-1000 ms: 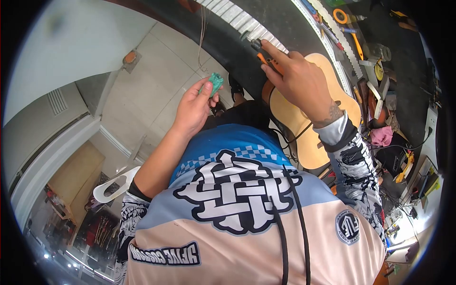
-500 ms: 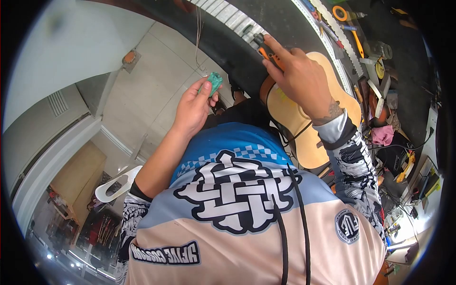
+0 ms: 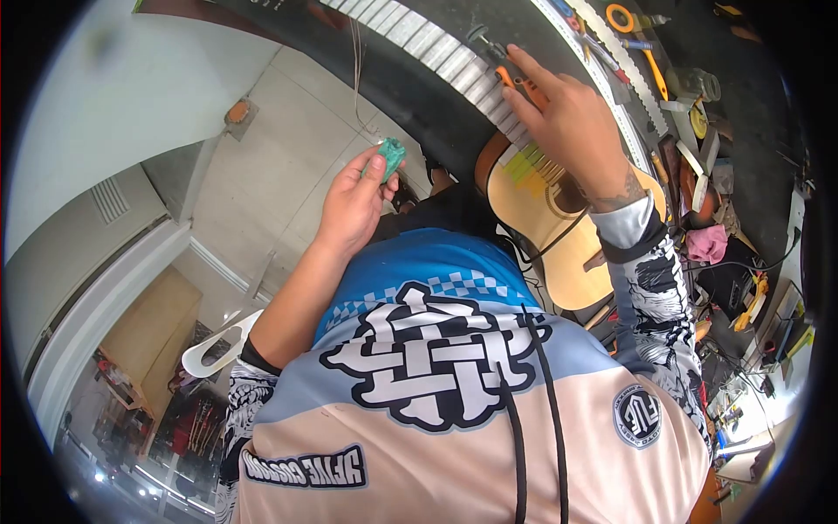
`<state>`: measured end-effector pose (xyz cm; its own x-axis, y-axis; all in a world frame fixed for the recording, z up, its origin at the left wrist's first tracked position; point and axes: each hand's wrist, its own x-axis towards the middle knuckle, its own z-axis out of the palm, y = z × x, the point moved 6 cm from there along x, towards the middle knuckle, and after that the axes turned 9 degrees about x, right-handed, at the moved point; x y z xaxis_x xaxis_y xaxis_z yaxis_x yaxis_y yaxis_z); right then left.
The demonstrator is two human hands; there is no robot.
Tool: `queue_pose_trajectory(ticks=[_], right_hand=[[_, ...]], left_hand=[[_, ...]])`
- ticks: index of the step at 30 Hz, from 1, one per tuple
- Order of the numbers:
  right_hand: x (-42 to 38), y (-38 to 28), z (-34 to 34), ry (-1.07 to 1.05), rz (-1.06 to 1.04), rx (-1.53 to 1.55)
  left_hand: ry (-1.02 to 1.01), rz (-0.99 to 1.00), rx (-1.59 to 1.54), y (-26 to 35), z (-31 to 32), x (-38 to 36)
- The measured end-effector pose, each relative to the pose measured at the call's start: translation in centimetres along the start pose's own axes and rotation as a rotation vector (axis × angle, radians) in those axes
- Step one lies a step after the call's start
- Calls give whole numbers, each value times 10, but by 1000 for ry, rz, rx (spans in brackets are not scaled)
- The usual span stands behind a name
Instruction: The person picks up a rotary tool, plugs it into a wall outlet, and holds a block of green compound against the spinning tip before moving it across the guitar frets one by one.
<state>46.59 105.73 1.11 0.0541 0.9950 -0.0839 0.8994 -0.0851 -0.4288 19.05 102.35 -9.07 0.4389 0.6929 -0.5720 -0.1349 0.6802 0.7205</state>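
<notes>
My left hand (image 3: 351, 201) pinches a small green block (image 3: 392, 157), crumpled or waxy in look, in front of my waist. To the right, my right hand (image 3: 578, 127) is wrapped round an orange-and-black rotary tool (image 3: 513, 75) with a small round wheel at its tip. The wheel hovers beside or over the guitar neck (image 3: 428, 44); whether it touches cannot be made out. Pale strips cover the neck between the frets. Below my right hand lies the light wood guitar body (image 3: 546, 214), with yellow-green strips near its soundhole. A black cord crosses it.
A dark workbench (image 3: 524, 35) runs under the guitar. Along its right lie a long ruler (image 3: 602, 83), an orange tape roll (image 3: 621, 17), a yellow-handled brush (image 3: 656, 77), a glass jar (image 3: 698, 85) and a pink cloth (image 3: 705, 245). Thin wires (image 3: 356, 79) hang at the bench's left edge.
My right hand has shifted right and slightly down with the rotary tool, baring more of the neck and the yellow-green strips. My left hand holds the green block in nearly the same place.
</notes>
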Motion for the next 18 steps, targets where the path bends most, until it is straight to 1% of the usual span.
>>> queue_pose_trajectory(ticks=[6,9,12,13,16,18], right_hand=[[0,-4,0,12,-25,4],[-7,-10,-5,-20,-15,5],[-25,-28,-5,-53,-36,190],[-31,-34,-3,-132,3,250],[-47,-52,1,-259,29,354],[-52,-64,4,-262,7,363]], left_hand=[[0,-2,17,0,1,4],[-14,8,17,0,3,7],[-35,26,-32,3,7,8],[-47,31,-54,4,10,9],[-93,70,-89,7,21,14],[-94,73,-71,7,21,12]])
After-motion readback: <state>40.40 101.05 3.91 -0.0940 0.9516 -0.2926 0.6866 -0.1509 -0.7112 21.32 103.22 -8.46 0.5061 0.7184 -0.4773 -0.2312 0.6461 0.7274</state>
